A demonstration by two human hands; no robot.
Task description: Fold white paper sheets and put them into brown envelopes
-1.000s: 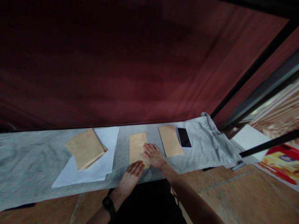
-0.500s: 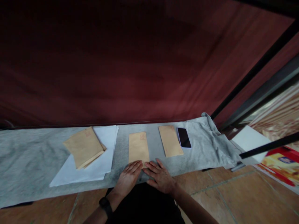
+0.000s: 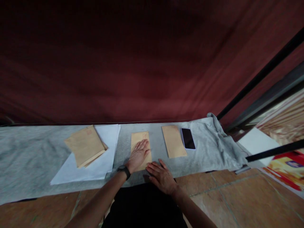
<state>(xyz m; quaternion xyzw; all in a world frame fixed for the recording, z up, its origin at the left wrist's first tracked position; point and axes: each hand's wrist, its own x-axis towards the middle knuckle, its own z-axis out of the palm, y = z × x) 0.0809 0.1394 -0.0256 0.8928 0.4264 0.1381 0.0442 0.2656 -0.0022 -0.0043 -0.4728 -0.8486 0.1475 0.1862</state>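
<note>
A brown paper envelope (image 3: 137,137) with a faint red stamp box lies on the grey cloth in front of me. Across its middle my left hand (image 3: 138,154) rests flat, fingers extended and holding nothing; it covers part of the envelope. My right hand (image 3: 161,178) lies open at the envelope's lower right corner, its fingertips at the near edge. Farther right is a second brown envelope (image 3: 174,142), close beside a dark-screened phone (image 3: 188,138). To the left, several brown envelopes (image 3: 86,144) sit stacked on white paper sheets (image 3: 95,172).
The grey cloth (image 3: 213,152) covers a narrow surface along a dark red backdrop (image 3: 142,79). Black bars (image 3: 263,69) slant down on the right, near a white board (image 3: 256,142) and a red and yellow printed package (image 3: 288,166). Tiled floor (image 3: 228,196) lies below the near edge.
My left hand has moved up from the envelope's near edge onto its middle. The right hand stays at the near edge. The view has shifted slightly.
</note>
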